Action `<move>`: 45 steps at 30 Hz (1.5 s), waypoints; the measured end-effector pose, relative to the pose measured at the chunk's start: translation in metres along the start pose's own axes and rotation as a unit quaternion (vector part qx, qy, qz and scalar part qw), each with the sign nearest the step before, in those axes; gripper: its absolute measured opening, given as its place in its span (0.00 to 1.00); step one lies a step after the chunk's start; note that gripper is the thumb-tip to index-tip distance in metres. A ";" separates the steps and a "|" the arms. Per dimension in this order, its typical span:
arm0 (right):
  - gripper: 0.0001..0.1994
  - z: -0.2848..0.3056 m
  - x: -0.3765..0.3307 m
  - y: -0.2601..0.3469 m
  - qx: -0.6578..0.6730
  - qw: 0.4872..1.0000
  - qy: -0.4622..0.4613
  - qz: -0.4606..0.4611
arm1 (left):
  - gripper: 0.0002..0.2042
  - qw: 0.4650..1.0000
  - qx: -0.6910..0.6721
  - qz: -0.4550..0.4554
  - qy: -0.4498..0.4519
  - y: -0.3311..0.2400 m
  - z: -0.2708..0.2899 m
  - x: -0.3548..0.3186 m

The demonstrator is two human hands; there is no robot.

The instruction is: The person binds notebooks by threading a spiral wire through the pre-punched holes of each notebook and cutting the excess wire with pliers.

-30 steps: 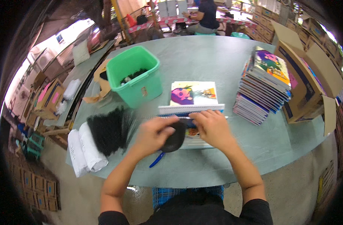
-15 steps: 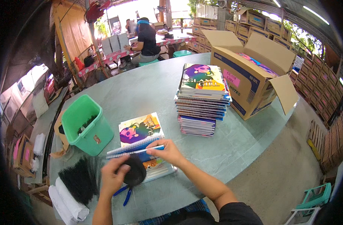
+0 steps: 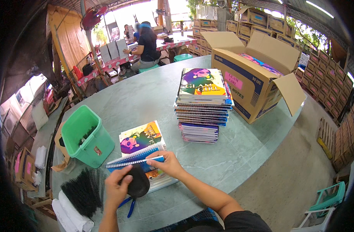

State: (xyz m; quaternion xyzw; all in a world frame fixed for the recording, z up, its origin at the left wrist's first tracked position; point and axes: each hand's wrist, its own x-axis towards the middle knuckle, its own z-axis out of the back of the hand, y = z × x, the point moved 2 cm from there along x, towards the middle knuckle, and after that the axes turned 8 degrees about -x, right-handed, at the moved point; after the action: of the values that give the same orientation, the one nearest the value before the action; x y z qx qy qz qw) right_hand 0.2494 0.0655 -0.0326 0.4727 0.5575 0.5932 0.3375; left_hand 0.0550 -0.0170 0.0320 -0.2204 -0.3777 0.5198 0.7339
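Your left hand point(image 3: 117, 185) is covering part of the black round thing point(image 3: 137, 185) it is gripping, so what that thing is stays hard to tell. The blue handles point(image 3: 129, 204) poking out below it are mostly hidden too. Your right hand point(image 3: 167, 164) is reaching in from the right, fingers pinching the near edge of the notebook point(image 3: 140, 144) lying on the grey table point(image 3: 146, 96) just in front of you. The notebook is sitting right of the green bin point(image 3: 86, 141), with black coils point(image 3: 84, 189) lying near left and a tall notebook stack point(image 3: 202, 104) standing farther right.
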 end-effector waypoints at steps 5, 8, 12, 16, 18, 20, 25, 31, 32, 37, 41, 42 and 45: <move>0.09 -0.002 0.001 -0.011 -0.003 1.000 0.000 0.015 | 0.16 0.982 -0.069 0.057 -0.169 0.000 -0.004 0.007; 0.10 0.006 0.007 -0.013 -0.021 0.999 0.025 0.024 | 0.15 0.999 0.015 -0.040 -0.002 -0.013 -0.020 0.005; 0.16 0.007 0.008 0.000 -0.006 0.998 0.022 0.057 | 0.14 0.962 -0.052 -0.022 -0.268 -0.012 -0.004 0.020; 0.23 -0.002 0.002 0.001 0.010 0.996 0.029 0.084 | 0.13 0.997 0.001 -0.073 0.012 -0.022 -0.032 0.015; 0.24 0.004 -0.001 -0.009 0.007 0.997 0.020 0.076 | 0.13 0.985 -0.082 -0.007 -0.155 -0.026 -0.025 0.023; 0.24 0.007 0.002 -0.025 -0.015 0.999 0.027 0.044 | 0.14 0.953 -0.091 -0.056 -0.283 -0.034 -0.026 0.026; 0.25 -0.001 0.005 -0.009 0.025 0.997 0.034 0.059 | 0.14 0.993 -0.030 -0.040 -0.109 -0.026 -0.036 0.020; 0.18 0.001 0.000 -0.003 -0.030 0.995 0.074 0.056 | 0.17 0.998 -0.049 -0.028 -0.005 0.009 -0.078 -0.022; 0.13 0.000 0.000 -0.004 0.009 0.995 0.081 0.064 | 0.16 0.999 -0.020 -0.026 0.006 0.010 -0.084 -0.033; 0.10 0.004 -0.001 -0.005 -0.013 0.999 0.043 0.026 | 0.16 0.978 0.109 -0.169 -0.056 -0.010 -0.078 -0.017; 0.08 0.011 -0.001 -0.012 -0.090 0.994 0.021 0.063 | 0.12 0.957 0.168 -0.206 -0.120 -0.050 -0.071 0.040; 0.08 0.010 -0.002 -0.014 -0.102 0.993 0.020 0.057 | 0.11 0.964 0.153 -0.197 -0.095 -0.046 -0.072 0.044; 0.08 0.009 -0.007 -0.019 -0.141 0.989 0.013 0.052 | 0.09 0.978 0.105 -0.175 -0.035 -0.029 -0.077 0.049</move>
State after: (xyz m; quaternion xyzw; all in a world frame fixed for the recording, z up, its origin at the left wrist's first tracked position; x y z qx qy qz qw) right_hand 0.2574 0.0653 -0.0532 0.4412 0.4473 0.6886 0.3620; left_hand 0.1407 0.0239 0.0213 -0.0546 -0.3794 0.4272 0.8189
